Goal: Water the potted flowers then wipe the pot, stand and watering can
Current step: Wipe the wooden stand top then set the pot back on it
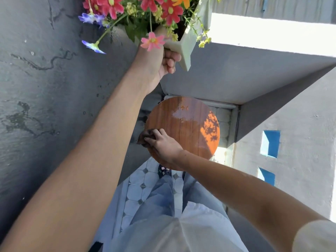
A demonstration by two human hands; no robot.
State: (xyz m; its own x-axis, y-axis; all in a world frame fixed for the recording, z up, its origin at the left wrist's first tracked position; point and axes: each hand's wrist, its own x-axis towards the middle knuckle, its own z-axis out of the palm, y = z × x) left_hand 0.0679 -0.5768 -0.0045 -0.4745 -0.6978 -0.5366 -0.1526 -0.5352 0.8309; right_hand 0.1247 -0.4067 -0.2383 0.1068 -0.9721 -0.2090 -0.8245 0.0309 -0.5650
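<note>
The left hand holds the flower pot up in the air, well above the stand. Its grip is closed around the bottom part of the pale pot. Red, pink, orange, yellow and purple flowers spill out of the pot, and one pink flower hangs over the hand.

The right hand is down on the round wooden stand, at its left edge. Its grip presses a dark cloth onto the wood. The top of the stand looks wet and shiny, with a patch of sun on its right side.

A grey wall is on the left. Tiled floor shows below the stand.
</note>
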